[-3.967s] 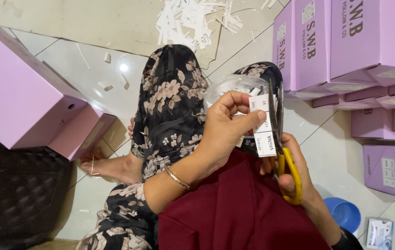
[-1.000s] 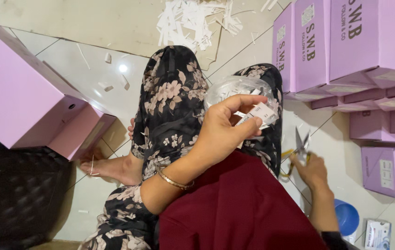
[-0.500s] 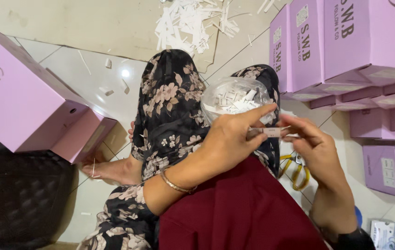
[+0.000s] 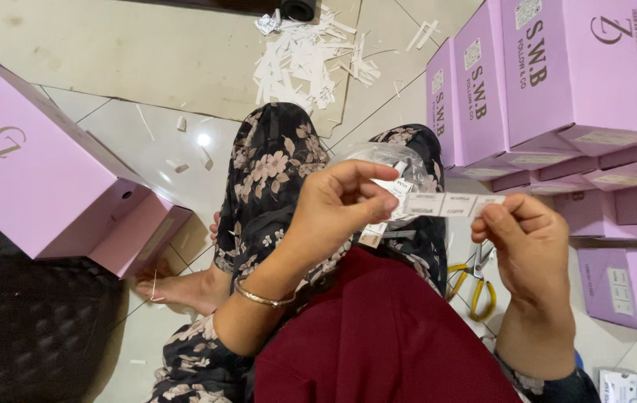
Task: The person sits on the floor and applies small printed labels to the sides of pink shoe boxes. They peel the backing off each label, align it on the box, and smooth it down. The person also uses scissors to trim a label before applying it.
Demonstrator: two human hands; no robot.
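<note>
A narrow white strip of printed labels [image 4: 445, 204] is stretched level between both hands above my lap. My left hand [image 4: 337, 213] pinches its left end together with a clear plastic bag [image 4: 382, 160] and a few more label pieces. My right hand [image 4: 531, 250] pinches the strip's right end between thumb and forefinger. Yellow-handled scissors [image 4: 475, 280] lie on the floor by my right knee, below the strip, and neither hand touches them.
Stacked pink boxes [image 4: 557, 82] line the right side, and two more pink boxes [image 4: 35, 172] sit at the left. White paper offcuts [image 4: 303, 60] litter the tiled floor ahead. A black woven bag [image 4: 27, 328] is at lower left. A small blue-and-white packet [image 4: 620, 384] lies at lower right.
My right hand has put the scissors down on the floor and come up to take the free end of the label strip. The left hand stays raised with the bag.
</note>
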